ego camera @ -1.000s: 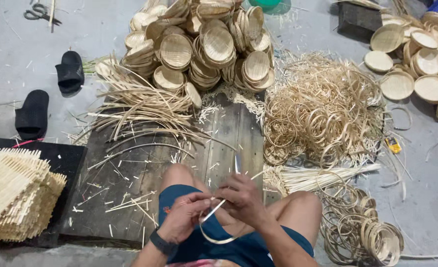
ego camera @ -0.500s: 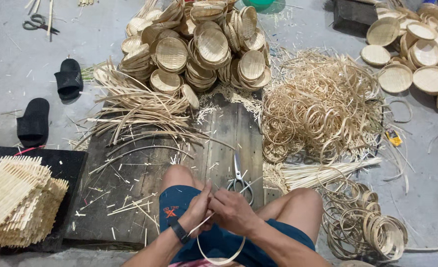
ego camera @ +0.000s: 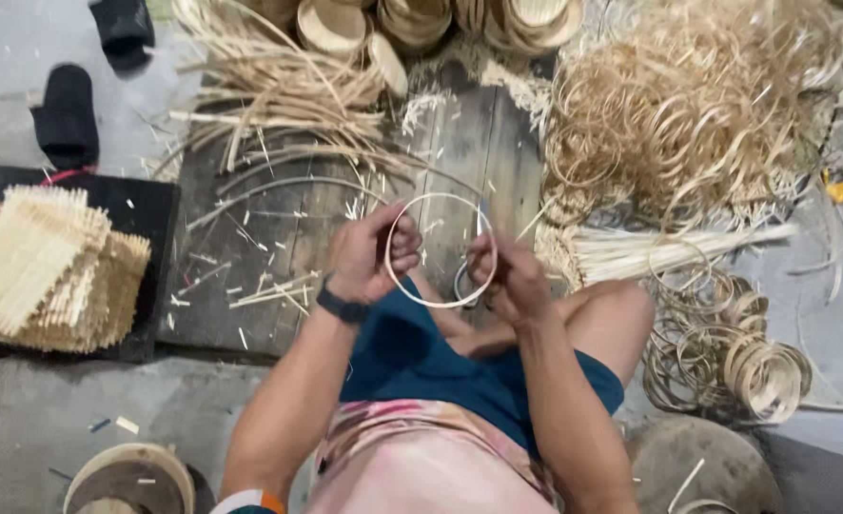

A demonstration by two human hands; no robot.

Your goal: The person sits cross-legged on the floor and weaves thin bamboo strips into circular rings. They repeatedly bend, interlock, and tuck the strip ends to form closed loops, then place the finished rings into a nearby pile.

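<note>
- In the middle of the frame lies a dark plank board (ego camera: 250, 257) that serves as the work surface, littered with pale offcuts; the view now sits closer over it than half a second ago, so the basket stack (ego camera: 421, 21) at the top edge is cut off.
- At the upper right, a big tangle of loose hoops (ego camera: 697, 105) spreads beside the board, unchanged from the earlier view.
- At the left edge, a stack of woven mats (ego camera: 46, 266) rests on a black sheet, where it was before.
- At the lower right, a pile of finished rings (ego camera: 735, 357) sits by the person's knee, with a bundle of straight splints (ego camera: 669, 249) just above it.
- At the upper left, two black sandals (ego camera: 65, 114) lie on the concrete floor.
- At centre, the hoop (ego camera: 441, 249) has changed most: half a second ago it hung low as an open strip over the lap, and now it is raised above the board as a closed circle, so the strip looks bent round, with its ends meeting under the fingers.
- The left hand (ego camera: 369, 255) is clamped on the hoop's left side, thumb over the band.
- The right hand (ego camera: 507, 276) is pinched shut on the hoop's right side.
- Behind the right hand, scissors (ego camera: 469, 271) lie on the board, mostly hidden.
</note>
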